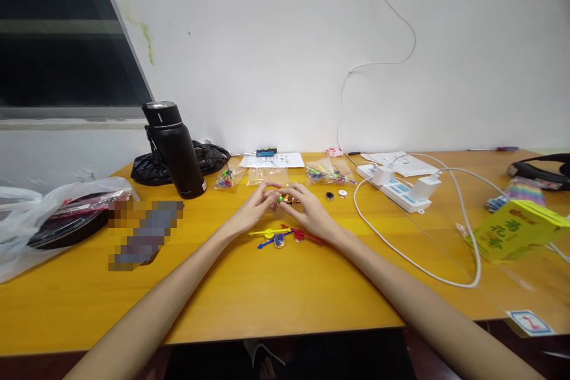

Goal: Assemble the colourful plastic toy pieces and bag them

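Note:
My left hand (256,208) and my right hand (309,211) meet over the middle of the table, fingertips together. Between them is a small green plastic piece (280,199), mostly covered by fingers. Just below lie plastic arrow spinners: a yellow arrow (268,233), a blue arrow (272,241) and a red arrow (307,236), with round discs at their middles. Beyond my right hand rest a small black disc (329,196) and a white disc (342,194).
Clear bags of coloured parts (229,176) lie behind, near a paper sheet (285,160) with a screwdriver (266,152). A black bottle (176,154) and phone (149,234) are left. Right are a power strip (401,193), looping white cable (476,261) and yellow box (512,228).

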Action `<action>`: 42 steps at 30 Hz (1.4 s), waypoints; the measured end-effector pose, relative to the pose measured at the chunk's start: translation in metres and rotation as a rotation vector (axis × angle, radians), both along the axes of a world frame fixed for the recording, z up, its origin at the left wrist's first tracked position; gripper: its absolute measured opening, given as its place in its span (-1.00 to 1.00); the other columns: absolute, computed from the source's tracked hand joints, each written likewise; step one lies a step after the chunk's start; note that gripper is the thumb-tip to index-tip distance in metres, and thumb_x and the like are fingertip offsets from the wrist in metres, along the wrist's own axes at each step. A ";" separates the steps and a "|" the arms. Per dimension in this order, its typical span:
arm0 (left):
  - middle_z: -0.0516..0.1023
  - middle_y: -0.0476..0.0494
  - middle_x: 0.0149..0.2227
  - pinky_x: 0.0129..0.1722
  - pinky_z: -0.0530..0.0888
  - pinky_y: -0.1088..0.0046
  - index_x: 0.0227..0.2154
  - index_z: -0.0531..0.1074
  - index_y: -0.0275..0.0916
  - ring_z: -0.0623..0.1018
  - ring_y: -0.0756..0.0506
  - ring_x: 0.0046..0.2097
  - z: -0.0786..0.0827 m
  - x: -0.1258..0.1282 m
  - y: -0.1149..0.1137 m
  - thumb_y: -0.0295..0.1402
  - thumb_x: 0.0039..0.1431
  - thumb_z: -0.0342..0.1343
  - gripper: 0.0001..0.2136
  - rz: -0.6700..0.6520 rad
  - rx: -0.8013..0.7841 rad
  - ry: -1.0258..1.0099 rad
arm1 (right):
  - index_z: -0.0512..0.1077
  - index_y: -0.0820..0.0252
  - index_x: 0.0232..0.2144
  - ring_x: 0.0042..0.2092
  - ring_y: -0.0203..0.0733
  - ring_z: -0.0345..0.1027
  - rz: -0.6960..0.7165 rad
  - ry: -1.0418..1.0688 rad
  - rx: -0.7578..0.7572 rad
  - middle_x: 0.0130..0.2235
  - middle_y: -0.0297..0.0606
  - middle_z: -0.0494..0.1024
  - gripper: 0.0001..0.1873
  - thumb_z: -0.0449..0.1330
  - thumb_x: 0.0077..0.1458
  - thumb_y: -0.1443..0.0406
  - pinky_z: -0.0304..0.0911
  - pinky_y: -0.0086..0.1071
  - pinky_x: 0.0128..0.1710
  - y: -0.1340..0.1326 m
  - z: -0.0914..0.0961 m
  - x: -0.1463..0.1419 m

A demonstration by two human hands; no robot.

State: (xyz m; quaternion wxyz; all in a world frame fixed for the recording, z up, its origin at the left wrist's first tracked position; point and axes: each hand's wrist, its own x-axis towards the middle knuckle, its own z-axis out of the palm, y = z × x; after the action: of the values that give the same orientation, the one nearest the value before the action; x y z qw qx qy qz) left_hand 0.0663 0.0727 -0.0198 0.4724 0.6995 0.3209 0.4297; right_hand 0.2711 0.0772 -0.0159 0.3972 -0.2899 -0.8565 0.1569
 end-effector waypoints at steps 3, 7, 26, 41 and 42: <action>0.43 -0.03 -0.31 -0.03 0.35 0.37 0.07 0.27 -0.17 0.43 -0.05 -0.20 0.001 0.000 -0.002 0.01 0.34 -0.01 -0.58 0.007 0.017 0.043 | 0.47 0.06 -0.06 0.02 -0.12 0.37 0.009 0.011 -0.007 -0.05 -0.20 0.48 -0.81 0.18 0.31 0.21 0.28 -0.22 0.06 0.000 0.001 0.002; 0.43 -0.05 -0.25 -0.06 0.39 0.36 0.02 0.31 -0.17 0.45 -0.06 -0.19 -0.003 0.001 0.003 0.01 0.36 -0.07 -0.61 0.038 0.027 0.022 | 0.44 0.10 -0.09 -0.07 -0.15 0.42 -0.030 0.061 -0.019 -0.11 -0.23 0.53 -0.81 0.20 0.28 0.19 0.31 -0.26 0.00 0.000 0.001 0.003; 0.42 0.02 -0.41 -0.30 0.30 0.44 -0.04 0.33 -0.17 0.39 -0.04 -0.35 -0.001 -0.004 0.005 -0.12 0.34 -0.04 -0.72 0.158 0.124 0.218 | 0.50 0.15 -0.27 -0.14 -0.03 0.43 -0.726 -0.207 0.095 -0.22 -0.17 0.61 -0.83 0.20 0.18 0.19 0.25 -0.22 -0.14 0.051 -0.002 0.084; 0.56 -0.17 -0.17 -0.03 0.38 0.30 -0.25 0.56 -0.16 0.48 -0.17 -0.07 0.005 -0.001 -0.010 -0.24 0.24 0.13 -0.84 -0.104 0.321 0.474 | 0.54 0.18 -0.21 0.03 0.09 0.35 -0.547 -0.210 0.117 -0.08 -0.08 0.59 -0.78 0.14 0.25 0.21 0.18 -0.01 0.09 0.048 -0.006 0.063; 0.56 -0.17 -0.20 -0.08 0.40 0.32 -0.26 0.55 -0.17 0.49 -0.15 -0.11 0.005 0.000 -0.011 -0.24 0.24 0.12 -0.83 -0.105 0.300 0.481 | 0.54 0.18 -0.23 0.02 0.06 0.36 -0.496 -0.173 0.110 -0.09 -0.10 0.59 -0.78 0.12 0.26 0.22 0.19 -0.03 0.09 0.047 -0.003 0.060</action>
State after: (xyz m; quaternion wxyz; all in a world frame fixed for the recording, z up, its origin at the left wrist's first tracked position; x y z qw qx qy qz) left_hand 0.0663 0.0622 -0.0144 0.2955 0.8591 0.3198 0.2690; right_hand 0.3312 0.1238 -0.0192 0.3641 -0.4813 -0.7972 -0.0172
